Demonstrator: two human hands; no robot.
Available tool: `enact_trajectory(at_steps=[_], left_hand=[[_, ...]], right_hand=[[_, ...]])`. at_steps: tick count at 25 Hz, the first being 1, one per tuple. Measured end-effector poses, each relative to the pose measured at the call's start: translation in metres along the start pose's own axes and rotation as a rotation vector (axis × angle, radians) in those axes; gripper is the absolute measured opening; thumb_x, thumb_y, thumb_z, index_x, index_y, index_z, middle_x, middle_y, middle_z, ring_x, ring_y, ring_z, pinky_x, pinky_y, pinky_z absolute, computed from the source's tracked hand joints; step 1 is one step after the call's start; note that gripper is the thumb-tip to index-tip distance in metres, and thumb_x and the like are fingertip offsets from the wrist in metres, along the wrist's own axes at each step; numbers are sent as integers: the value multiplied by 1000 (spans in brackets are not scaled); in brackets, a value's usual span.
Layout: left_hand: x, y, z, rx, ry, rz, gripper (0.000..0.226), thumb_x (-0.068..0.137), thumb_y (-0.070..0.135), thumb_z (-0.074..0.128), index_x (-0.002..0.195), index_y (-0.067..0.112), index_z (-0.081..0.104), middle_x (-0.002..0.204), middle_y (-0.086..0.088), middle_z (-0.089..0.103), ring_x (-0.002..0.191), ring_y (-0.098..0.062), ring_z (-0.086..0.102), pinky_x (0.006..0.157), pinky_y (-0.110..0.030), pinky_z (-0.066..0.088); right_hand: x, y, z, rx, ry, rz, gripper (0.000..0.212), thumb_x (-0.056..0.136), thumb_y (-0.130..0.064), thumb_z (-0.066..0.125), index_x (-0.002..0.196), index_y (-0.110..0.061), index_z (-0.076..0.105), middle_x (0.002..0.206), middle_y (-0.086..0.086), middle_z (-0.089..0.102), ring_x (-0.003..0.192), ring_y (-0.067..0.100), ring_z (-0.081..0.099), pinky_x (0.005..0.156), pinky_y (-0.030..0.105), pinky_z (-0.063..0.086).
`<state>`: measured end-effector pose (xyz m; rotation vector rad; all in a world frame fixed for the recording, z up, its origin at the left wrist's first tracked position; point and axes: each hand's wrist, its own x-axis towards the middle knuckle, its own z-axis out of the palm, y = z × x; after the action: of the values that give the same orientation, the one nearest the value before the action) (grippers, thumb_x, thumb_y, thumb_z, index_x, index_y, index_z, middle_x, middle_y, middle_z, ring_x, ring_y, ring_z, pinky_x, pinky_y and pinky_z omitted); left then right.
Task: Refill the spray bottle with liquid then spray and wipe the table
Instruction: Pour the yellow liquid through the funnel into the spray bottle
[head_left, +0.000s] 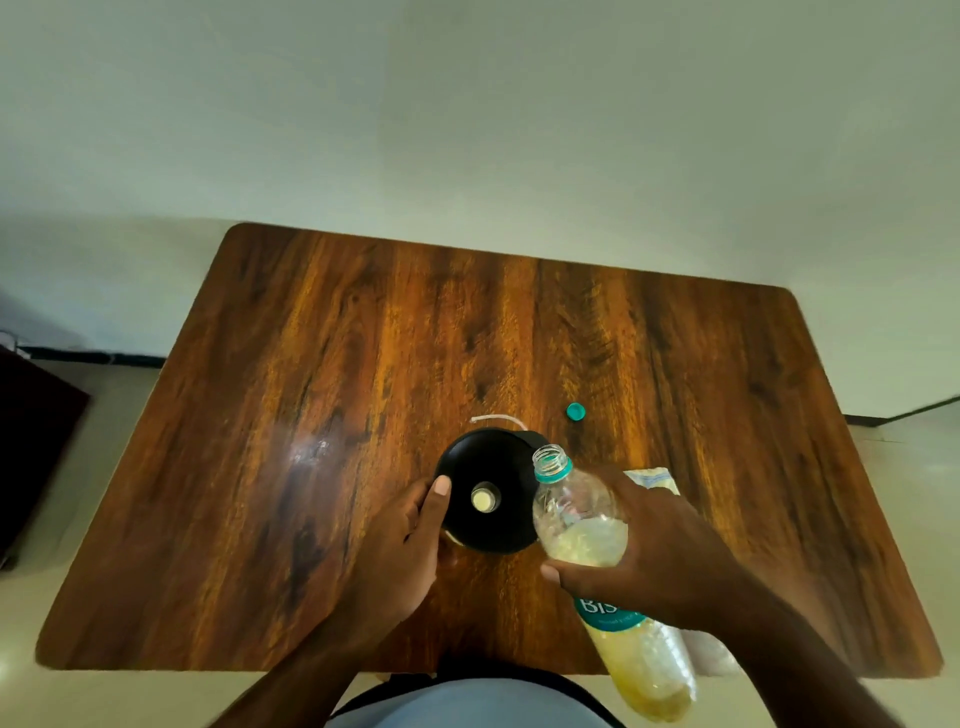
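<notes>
A black funnel (493, 467) sits in the mouth of the spray bottle, whose body it hides from above; pale liquid shows in the funnel's hole (483, 500). My left hand (405, 551) grips the funnel's left rim. My right hand (660, 551) holds a clear plastic bottle (582, 514) with yellowish liquid, uncapped, its neck raised beside the funnel's right edge. Its teal cap (575, 411) lies on the wooden table (311, 415). A white tube (496, 419) of the spray head pokes out behind the funnel.
A white cloth (657, 480) lies on the table under my right hand, toward the near right edge. A dark piece of furniture (31, 447) stands on the floor at the left. A wall runs behind the table.
</notes>
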<state>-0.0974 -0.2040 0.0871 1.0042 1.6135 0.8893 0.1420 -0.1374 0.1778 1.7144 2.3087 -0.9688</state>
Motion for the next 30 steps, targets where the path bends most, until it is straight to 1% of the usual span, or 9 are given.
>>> enact_trajectory(at_steps=[2,6,9,11,13,16,22,26,30], left_hand=[[1,-5,0,4,12,-18,34,103,49,38,112,32,65,67,-8,70,50,-9,60,48,-23,46],[5,-5,3,-37,26,-83,40,99,58,39,110,33,67,63,-16,69,50,-20,60,49,-31,46],[6,2,3,-39,41,-114,39,98,56,39,107,31,67,62,-17,69,46,-18,56,48,-29,44],[6,6,3,-35,57,-116,38,95,57,40,106,32,66,60,-17,69,44,-18,54,46,-30,44],[5,8,4,-24,76,-126,39,91,59,41,105,32,65,60,-16,69,44,-19,55,48,-31,46],[5,8,5,-10,107,-152,37,90,60,42,103,35,65,60,-15,70,45,-19,58,49,-32,49],[6,8,5,-8,102,-174,45,89,61,43,110,29,65,61,-18,69,47,-22,58,47,-32,47],[6,4,5,28,75,-178,53,89,64,40,117,26,64,64,-15,71,47,-19,58,49,-33,49],[4,7,7,33,65,-160,51,90,64,41,118,29,64,65,-16,71,48,-19,59,49,-33,49]], right_hand=[[1,10,0,89,98,-31,92,54,-97,60,129,-47,43,116,-29,63,100,-1,65,88,27,58],[5,29,-8,352,336,15,85,52,-92,69,123,-51,44,108,-42,61,103,-6,65,78,14,57],[19,38,-9,480,492,55,99,50,-90,70,130,-38,47,116,-28,63,104,2,66,73,17,59],[36,45,-7,525,575,83,98,55,-77,79,133,-29,45,122,-17,62,107,6,64,72,18,58],[61,55,-2,547,641,134,93,61,-63,85,135,-27,43,128,-11,61,111,9,62,77,24,60],[99,77,7,589,675,222,92,64,-56,88,137,-28,39,137,-4,59,120,18,61,83,39,63],[135,99,19,568,705,304,92,68,-57,86,139,-27,35,142,2,57,123,26,61,85,46,63],[140,101,19,571,702,304,93,69,-58,85,140,-27,34,144,3,55,125,26,59,84,45,62],[132,97,23,582,702,290,101,64,-68,81,141,-29,29,147,3,52,128,25,57,89,47,61]])
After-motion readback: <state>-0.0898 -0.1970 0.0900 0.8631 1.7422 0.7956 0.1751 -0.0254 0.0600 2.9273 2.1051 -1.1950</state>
